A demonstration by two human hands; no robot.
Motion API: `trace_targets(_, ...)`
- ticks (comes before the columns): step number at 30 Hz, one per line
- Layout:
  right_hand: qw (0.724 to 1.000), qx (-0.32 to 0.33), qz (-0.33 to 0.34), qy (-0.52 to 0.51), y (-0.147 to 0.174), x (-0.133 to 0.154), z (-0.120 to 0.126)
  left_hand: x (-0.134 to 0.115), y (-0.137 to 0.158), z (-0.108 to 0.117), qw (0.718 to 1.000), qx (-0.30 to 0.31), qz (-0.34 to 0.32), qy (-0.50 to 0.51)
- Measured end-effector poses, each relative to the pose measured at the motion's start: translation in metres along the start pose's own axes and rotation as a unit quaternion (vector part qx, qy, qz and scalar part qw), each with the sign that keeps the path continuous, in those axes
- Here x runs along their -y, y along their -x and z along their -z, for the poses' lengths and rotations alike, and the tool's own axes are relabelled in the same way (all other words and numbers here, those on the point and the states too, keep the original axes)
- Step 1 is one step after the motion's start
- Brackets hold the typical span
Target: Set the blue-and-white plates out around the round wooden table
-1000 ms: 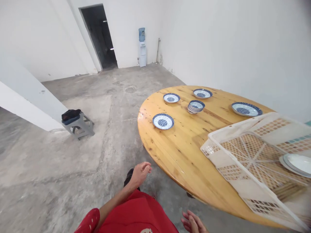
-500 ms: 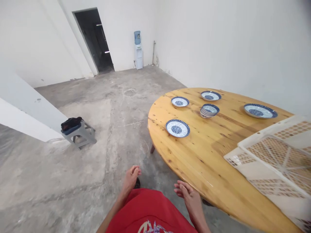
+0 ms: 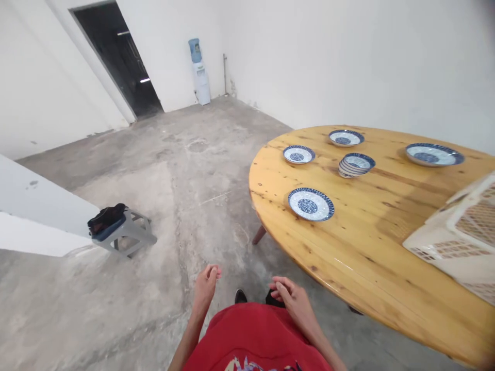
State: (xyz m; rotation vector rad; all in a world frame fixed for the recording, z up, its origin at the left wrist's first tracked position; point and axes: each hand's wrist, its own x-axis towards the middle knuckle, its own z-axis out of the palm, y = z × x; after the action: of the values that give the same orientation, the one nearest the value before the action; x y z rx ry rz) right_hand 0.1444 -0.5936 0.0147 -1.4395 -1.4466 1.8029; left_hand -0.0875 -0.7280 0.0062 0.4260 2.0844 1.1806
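My left hand [image 3: 207, 286] hangs over the concrete floor in front of my red shirt, its fingers loosely bent with nothing in them. Beside the table's near edge is my right hand [image 3: 293, 300], also bare, fingers slightly curled and apart from the thumb. Neither touches the round wooden table [image 3: 348, 268]. The closest dish to them is a blue-and-white plate [image 3: 311, 204]. Behind it lie a smaller dish [image 3: 299, 154], another dish [image 3: 346, 137] and a stack of bowls [image 3: 355, 166]. A larger plate [image 3: 434, 154] rests farther right.
A white plastic crate [image 3: 452, 257] stands on the table at the right, cut off by the frame. Leftward, a grey stool [image 3: 129, 234] with dark items on it stands by a white pillar [image 3: 42, 206]. A water dispenser [image 3: 201, 82] and a dark doorway [image 3: 119, 62] are at the back.
The view has shifted, so the table, dishes and crate sit farther right and the crate shows less. Both hands remain low before my body, still holding nothing.
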Motion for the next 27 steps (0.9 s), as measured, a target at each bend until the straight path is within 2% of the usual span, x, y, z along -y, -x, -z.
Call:
trace_targets(5, 0.999, -0.035, -0.023, 0.002, -0.014, 0.006, -0.008, -0.020, -0.027, -0.018, 0.999, 0.048, -0.016, -0.002)
trace_targets(10, 0.998, -0.037, -0.039, -0.018, -0.042, 0.018, -0.023, -0.042, -0.056, -0.039, 0.993, 0.113, -0.026, -0.010)
trace_targets(16, 0.994, -0.069, -0.054, -0.059, -0.096, 0.040, -0.031, -0.070, -0.120, -0.051, 0.989, 0.131, -0.025, -0.064)
trace_targets(21, 0.976, -0.121, -0.088, -0.156, -0.147, 0.070, -0.031, -0.108, -0.177, -0.063, 0.978, 0.174, -0.062, -0.101)
trace_targets(27, 0.959, -0.155, -0.075, -0.226, -0.202, 0.105, -0.029, -0.150, -0.228, -0.087, 0.961, 0.218, -0.086, -0.143)
